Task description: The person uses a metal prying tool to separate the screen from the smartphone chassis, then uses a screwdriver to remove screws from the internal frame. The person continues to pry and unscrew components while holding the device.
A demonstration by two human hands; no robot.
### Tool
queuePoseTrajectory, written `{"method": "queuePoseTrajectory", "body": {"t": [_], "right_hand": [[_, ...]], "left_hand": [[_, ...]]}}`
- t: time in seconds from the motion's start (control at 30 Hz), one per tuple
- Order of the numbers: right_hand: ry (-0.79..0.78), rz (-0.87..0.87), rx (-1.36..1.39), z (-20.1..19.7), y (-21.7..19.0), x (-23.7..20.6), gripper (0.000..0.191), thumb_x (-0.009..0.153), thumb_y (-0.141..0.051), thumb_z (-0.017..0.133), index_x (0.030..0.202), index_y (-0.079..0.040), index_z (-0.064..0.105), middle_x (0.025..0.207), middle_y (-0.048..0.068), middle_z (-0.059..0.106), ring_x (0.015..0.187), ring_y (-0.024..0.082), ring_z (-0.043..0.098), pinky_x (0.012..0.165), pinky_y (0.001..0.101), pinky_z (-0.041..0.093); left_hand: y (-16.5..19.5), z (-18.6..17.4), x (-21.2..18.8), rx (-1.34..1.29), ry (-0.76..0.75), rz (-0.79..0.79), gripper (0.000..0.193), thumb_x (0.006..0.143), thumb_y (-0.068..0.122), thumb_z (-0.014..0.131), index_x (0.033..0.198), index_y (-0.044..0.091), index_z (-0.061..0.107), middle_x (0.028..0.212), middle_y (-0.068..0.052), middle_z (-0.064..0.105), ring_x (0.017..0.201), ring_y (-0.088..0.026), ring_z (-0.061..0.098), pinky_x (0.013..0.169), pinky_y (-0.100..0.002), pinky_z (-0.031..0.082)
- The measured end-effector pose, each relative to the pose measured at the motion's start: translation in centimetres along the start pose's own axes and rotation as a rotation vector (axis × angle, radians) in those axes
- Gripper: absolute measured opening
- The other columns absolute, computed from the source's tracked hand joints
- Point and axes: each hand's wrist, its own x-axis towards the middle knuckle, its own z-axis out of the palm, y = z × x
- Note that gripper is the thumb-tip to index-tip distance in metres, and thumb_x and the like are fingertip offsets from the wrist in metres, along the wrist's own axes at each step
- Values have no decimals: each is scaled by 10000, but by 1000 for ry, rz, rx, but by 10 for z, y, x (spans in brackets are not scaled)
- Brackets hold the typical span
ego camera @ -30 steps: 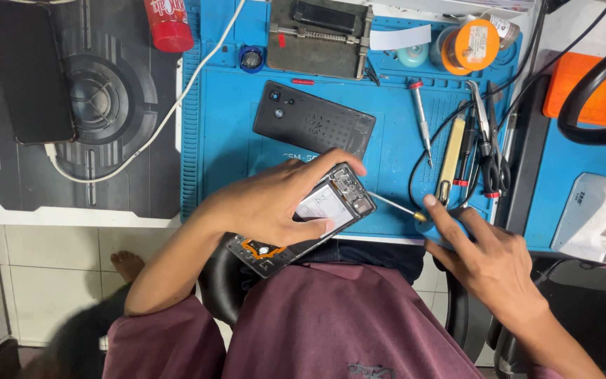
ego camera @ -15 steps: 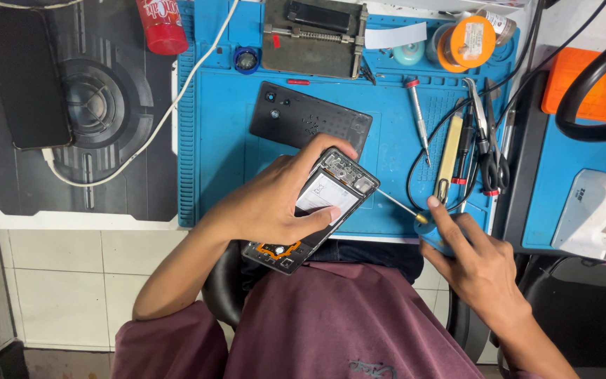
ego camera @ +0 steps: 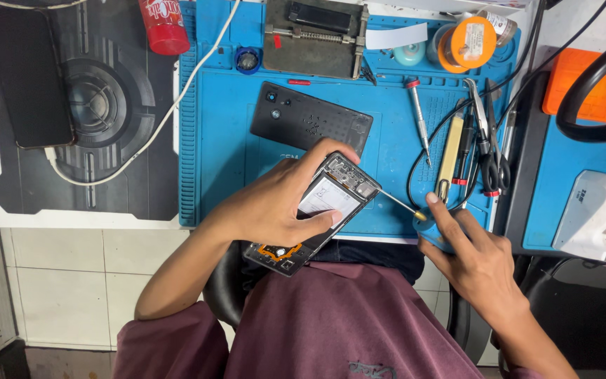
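Head view | left hand [ego camera: 275,207] grips opened black phone chassis [ego camera: 317,214] tilted at frame centre, exposing internals | right hand [ego camera: 475,256] closed on blue-handled screwdriver [ego camera: 405,208], tip at chassis's upper corner

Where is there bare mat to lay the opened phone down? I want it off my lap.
Bare blue mat lies left of the black back cover, below the blue cap. A smaller patch sits between cover and loose screwdriver. The right side is crowded with tweezers and cables.
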Motion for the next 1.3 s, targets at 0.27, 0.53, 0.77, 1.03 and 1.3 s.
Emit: {"method": "queuePoseTrajectory", "body": {"t": [0.27, 0.53, 0.77, 1.03, 1.3], "right_hand": [[-3, -14, 18, -1, -1, 6, 810, 748, -218, 867, 1480, -96, 540, 778, 46, 582, 489, 145, 534, 440, 323, 470], [12, -1, 45, -2, -5, 6, 803, 754, -214, 858, 1478, -88, 534, 802, 64, 593, 517, 144, 567, 443, 323, 478], [66, 135, -10, 1, 5, 4, 759, 825, -153, 847, 1511, -69, 533, 845, 97, 598, 578, 216, 576, 509, 363, 478], [124, -11, 120, 3, 3, -13, 744, 772, -149, 865, 1440, -24, 563, 790, 70, 577, 529, 145, 553, 465, 329, 457], [73, -26, 97, 3, -1, -10, 713, 778, -142, 852, 1425, -20, 579, 768, 51, 567, 505, 116, 545, 439, 301, 462]], "left_hand": [[-4, 2, 0, 26, -4, 17, 628, 871, 104, 735, 1394, 91, 387, 1043, -114, 739, 969, -259, 763, 877, -400, 576], [-4, 3, 0, -4, 8, 10, 625, 875, 103, 725, 1400, 87, 386, 1030, -111, 737, 948, -249, 762, 869, -388, 578], [7, 3, -6, -59, -6, 13, 613, 878, 102, 736, 1392, 92, 403, 1036, -107, 736, 948, -245, 764, 852, -372, 591], [13, 10, -3, -7, 97, -19, 601, 893, 63, 733, 1389, 83, 394, 1065, -122, 748, 987, -251, 779, 879, -379, 595], [11, 15, -5, 55, 94, -10, 611, 885, 66, 736, 1384, 86, 384, 1072, -129, 742, 1012, -286, 771, 900, -407, 578]]}}
